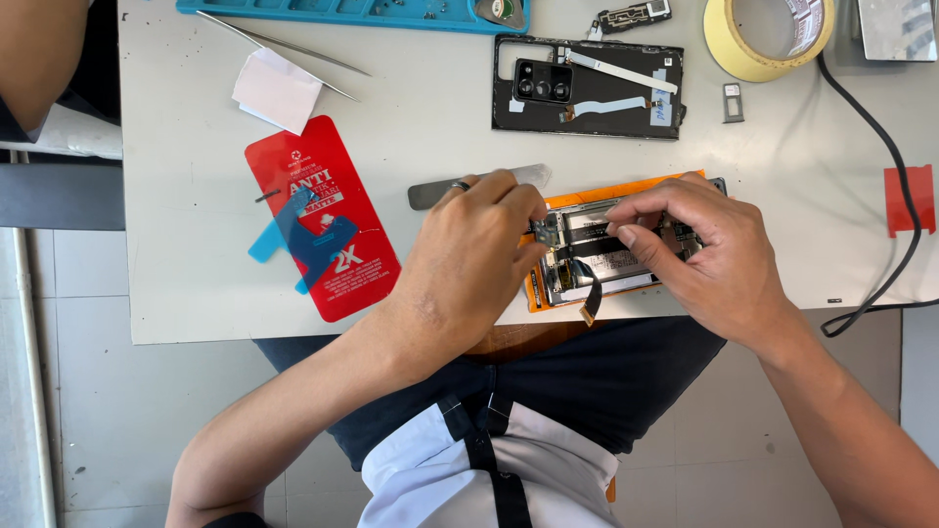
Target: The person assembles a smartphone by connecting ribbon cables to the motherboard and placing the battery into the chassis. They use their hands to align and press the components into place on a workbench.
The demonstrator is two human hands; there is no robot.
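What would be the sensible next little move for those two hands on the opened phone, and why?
Probably lift the small part pinched in the left hand slowly clear, while the right hand steadies the opened phone. A black ribbon cable hangs loose over the table edge, so a quick pull might snag it.
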